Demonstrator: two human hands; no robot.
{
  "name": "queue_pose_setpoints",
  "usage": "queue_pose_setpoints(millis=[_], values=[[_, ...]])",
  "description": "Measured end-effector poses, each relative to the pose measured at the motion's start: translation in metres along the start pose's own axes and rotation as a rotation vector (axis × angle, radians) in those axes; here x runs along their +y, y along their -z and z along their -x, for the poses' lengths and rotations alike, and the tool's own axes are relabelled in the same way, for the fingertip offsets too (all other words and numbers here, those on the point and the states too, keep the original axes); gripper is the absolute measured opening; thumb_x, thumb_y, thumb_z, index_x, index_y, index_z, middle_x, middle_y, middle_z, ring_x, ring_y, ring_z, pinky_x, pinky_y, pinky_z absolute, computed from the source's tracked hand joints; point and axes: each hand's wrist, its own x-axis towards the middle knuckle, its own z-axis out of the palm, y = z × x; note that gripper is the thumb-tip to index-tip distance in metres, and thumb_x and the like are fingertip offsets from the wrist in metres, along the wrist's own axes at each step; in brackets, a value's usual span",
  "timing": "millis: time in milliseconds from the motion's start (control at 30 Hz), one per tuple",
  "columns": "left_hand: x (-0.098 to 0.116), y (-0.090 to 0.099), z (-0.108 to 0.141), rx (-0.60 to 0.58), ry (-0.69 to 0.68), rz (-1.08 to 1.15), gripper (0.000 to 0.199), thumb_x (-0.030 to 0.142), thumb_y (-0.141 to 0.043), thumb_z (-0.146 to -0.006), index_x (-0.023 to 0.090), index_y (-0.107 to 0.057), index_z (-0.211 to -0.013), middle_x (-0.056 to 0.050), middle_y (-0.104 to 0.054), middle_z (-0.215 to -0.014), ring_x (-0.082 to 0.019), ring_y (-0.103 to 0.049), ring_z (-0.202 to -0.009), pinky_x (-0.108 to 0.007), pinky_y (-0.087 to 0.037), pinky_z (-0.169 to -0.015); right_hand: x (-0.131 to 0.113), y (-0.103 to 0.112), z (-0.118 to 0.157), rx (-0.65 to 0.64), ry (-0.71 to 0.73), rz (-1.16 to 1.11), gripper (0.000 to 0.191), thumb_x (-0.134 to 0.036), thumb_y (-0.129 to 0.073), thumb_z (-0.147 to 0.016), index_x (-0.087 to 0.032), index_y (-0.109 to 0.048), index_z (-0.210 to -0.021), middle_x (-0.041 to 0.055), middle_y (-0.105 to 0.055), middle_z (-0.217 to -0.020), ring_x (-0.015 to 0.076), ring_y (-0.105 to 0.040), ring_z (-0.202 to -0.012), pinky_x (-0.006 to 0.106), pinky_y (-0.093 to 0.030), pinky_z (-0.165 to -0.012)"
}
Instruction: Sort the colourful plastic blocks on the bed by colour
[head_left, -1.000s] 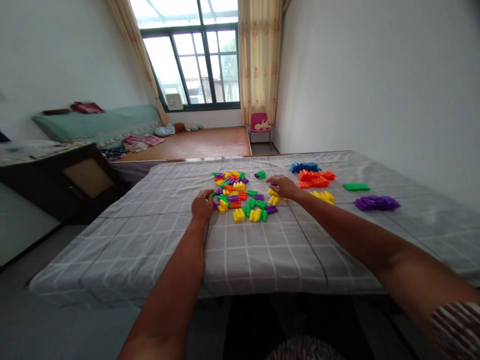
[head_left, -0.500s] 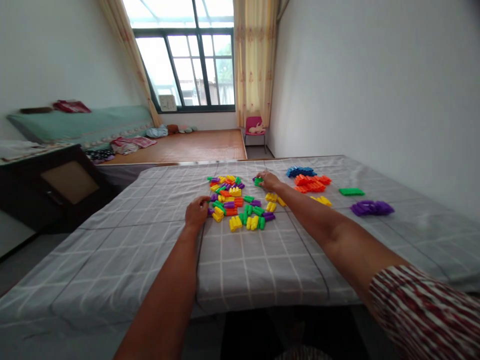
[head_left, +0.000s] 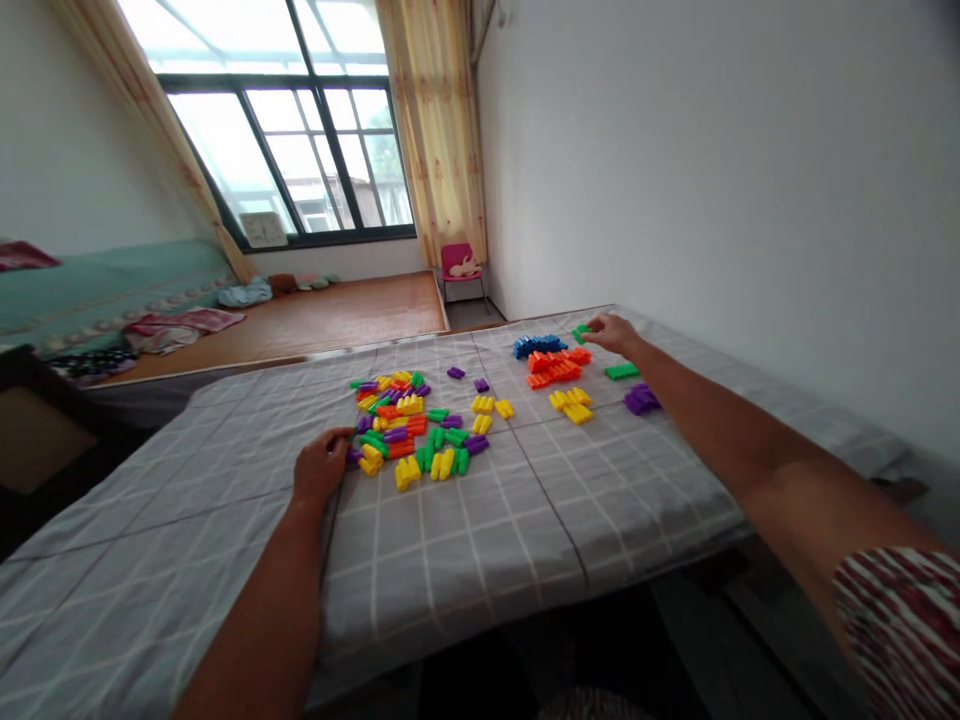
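My right hand (head_left: 611,334) pinches a small green piece (head_left: 580,333) above the far right part of the checked cloth. My left hand (head_left: 324,462) rests at the left edge of a mixed pile of yellow, green, purple and orange pieces (head_left: 409,405), fingers bent together; what they hold, if anything, is too small to make out. Near the right hand lie a blue group (head_left: 537,346), an orange group (head_left: 555,368), a flat green group (head_left: 621,371) and a purple group (head_left: 641,399). A yellow group (head_left: 574,403) lies in front of the orange one.
The table's checked cloth (head_left: 480,540) spreads under everything. Two purple pieces (head_left: 455,372) lie behind the mixed pile. A white wall (head_left: 675,180) runs along the right. Beyond the table are a wooden platform (head_left: 345,312) and a pink chair (head_left: 457,262).
My right hand has moved right from behind the mixed pile, past the blue and orange groups, with the green piece. The view has turned right. My left hand stays beside the pile.
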Motion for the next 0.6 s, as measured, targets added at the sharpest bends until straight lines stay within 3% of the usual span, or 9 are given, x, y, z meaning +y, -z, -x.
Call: queue_pose_setpoints(millis=[100, 167, 367, 600], values=[[0.001, 0.001, -0.001, -0.009, 0.022, -0.019, 0.041, 0.032, -0.044, -0.076, 0.019, -0.072, -0.103, -0.004, -0.074, -0.084, -0.020, -0.066, -0.075, -0.026, -0.049, -0.065, 0.052, 0.013, -0.004, -0.097, -0.166, 0.171, 0.036, -0.045, -0.067, -0.073, -0.017, -0.073, -0.096, 0.0073, -0.074, -0.095, 0.0210, -0.067, -0.084, 0.026, -0.047, -0.068], [0.001, 0.001, -0.001, -0.022, 0.038, -0.018, 0.041, 0.032, -0.044, -0.075, 0.020, -0.072, -0.104, -0.004, -0.074, -0.082, -0.020, -0.067, -0.074, -0.026, -0.049, -0.065, 0.070, 0.008, -0.001, -0.186, -0.185, 0.242, 0.034, -0.046, -0.065, -0.074, -0.018, -0.075, -0.092, 0.0076, -0.074, -0.093, 0.0216, -0.067, -0.084, 0.026, -0.047, -0.068], [0.000, 0.004, -0.001, -0.030, 0.068, 0.028, 0.040, 0.033, -0.045, -0.074, 0.019, -0.071, -0.102, -0.004, -0.074, -0.083, -0.021, -0.067, -0.077, -0.027, -0.051, -0.067, 0.068, -0.017, 0.001, -0.167, -0.252, 0.298, 0.041, -0.051, -0.059, -0.078, -0.022, -0.074, -0.103, 0.0101, -0.072, -0.106, 0.0233, -0.065, -0.094, 0.029, -0.048, -0.072], [-0.005, 0.004, -0.002, -0.057, 0.086, 0.082, 0.042, 0.034, -0.046, -0.073, 0.018, -0.070, -0.104, -0.004, -0.074, -0.084, -0.020, -0.067, -0.077, -0.028, -0.051, -0.070, 0.071, -0.024, -0.003, -0.270, -0.292, 0.354, 0.041, -0.051, -0.058, -0.080, -0.021, -0.074, -0.103, 0.0144, -0.069, -0.109, 0.0264, -0.064, -0.097, 0.039, -0.048, -0.078]])
